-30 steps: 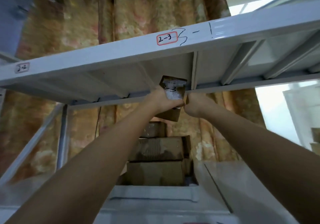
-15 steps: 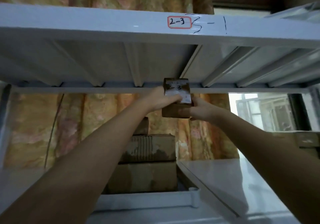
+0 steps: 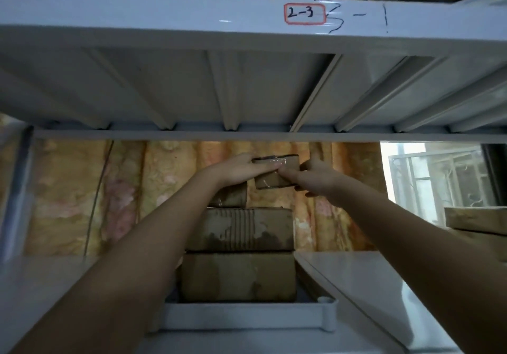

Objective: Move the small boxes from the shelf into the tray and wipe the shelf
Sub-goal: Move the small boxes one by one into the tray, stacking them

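A small brown cardboard box (image 3: 277, 172), taped and shiny on top, is held in the air below the upper shelf (image 3: 164, 24) marked 2-3. My left hand (image 3: 241, 171) grips its left end and my right hand (image 3: 315, 179) grips its right side. Under it stands a stack of cardboard boxes: a small one (image 3: 231, 197) on top, a wider stained one (image 3: 241, 230), and a large one (image 3: 238, 277) at the bottom. The stack sits in a white tray (image 3: 244, 316) whose front rim shows. My forearms hide the tray's left side.
A white lower shelf panel (image 3: 365, 285) runs to the right of the tray. Flowered yellow curtains (image 3: 76, 197) hang behind. A barred window (image 3: 433, 183) and stacked wooden boards (image 3: 477, 224) are at the right. A metal upright (image 3: 19, 197) stands at the left.
Both hands have brought the small box down from just under the upper shelf toward the stack, turning it flatter. The view has tilted down.
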